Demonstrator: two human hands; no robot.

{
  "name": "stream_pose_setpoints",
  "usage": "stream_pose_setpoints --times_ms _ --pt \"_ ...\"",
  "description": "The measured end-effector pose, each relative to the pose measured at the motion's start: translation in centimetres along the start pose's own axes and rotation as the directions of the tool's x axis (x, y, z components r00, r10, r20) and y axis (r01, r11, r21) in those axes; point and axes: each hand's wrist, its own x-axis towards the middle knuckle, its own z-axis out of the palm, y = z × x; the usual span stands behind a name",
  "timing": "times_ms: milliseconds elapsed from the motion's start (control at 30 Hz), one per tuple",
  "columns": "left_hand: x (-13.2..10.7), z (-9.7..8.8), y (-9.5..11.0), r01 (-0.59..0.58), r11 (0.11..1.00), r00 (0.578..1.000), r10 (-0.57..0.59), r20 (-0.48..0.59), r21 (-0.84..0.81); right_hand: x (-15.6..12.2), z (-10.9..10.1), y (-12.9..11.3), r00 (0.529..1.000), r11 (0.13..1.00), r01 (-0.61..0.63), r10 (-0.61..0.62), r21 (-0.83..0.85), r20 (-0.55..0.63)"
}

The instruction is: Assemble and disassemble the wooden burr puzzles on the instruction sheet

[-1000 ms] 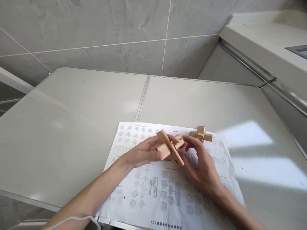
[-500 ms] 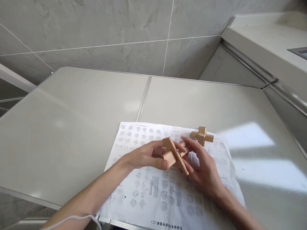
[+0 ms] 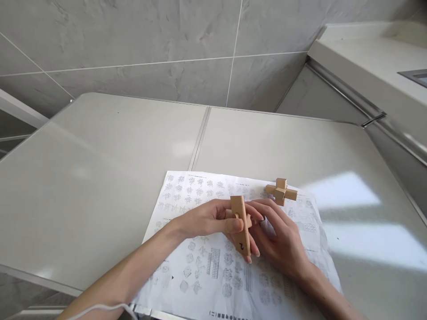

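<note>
Wooden puzzle pieces are gripped between my two hands above the printed sheet [image 3: 187,284]. My left hand [image 3: 210,218] pinches a long wooden bar [image 3: 239,205], its thumb across the face that carries a "2" near the lower end. Behind that bar a second notched wooden piece [image 3: 249,221] crosses it, partly hidden by fingers. My right hand [image 3: 283,233] has its fingers curled round the far end of the crossing piece. Just beyond the right hand, a cross-shaped wooden puzzle [image 3: 280,194] rests on the sheet's upper right edge.
The sheet bears rows of small puzzle diagrams and lies on a pale folding table [image 3: 133,146] with a central seam. A white cable [image 3: 100,306] passes over my left forearm. Grey wall tiles [image 3: 140,35] stand behind, and a counter [image 3: 363,58] is at right.
The wooden pieces have turned in my hands: the long bar is now nearly upright, with its "2" facing me. My right-hand fingers have curled in closer around the crossing piece.
</note>
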Motion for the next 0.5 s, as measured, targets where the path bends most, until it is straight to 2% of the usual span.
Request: stream_pose_setpoints --times_ms 267,500 --pt "0.12 0.4 0.54 0.001 0.999 0.999 -0.003 0.038 0.034 0.18 0.13 -0.19 1.0 1.0 -0.009 0.009 0.005 -0.007" --pt "-0.05 0.57 0.7 -0.041 0.999 0.999 0.041 0.012 0.028 -0.05 0.04 0.02 0.999 0.999 -0.04 0.04 -0.006 0.002"
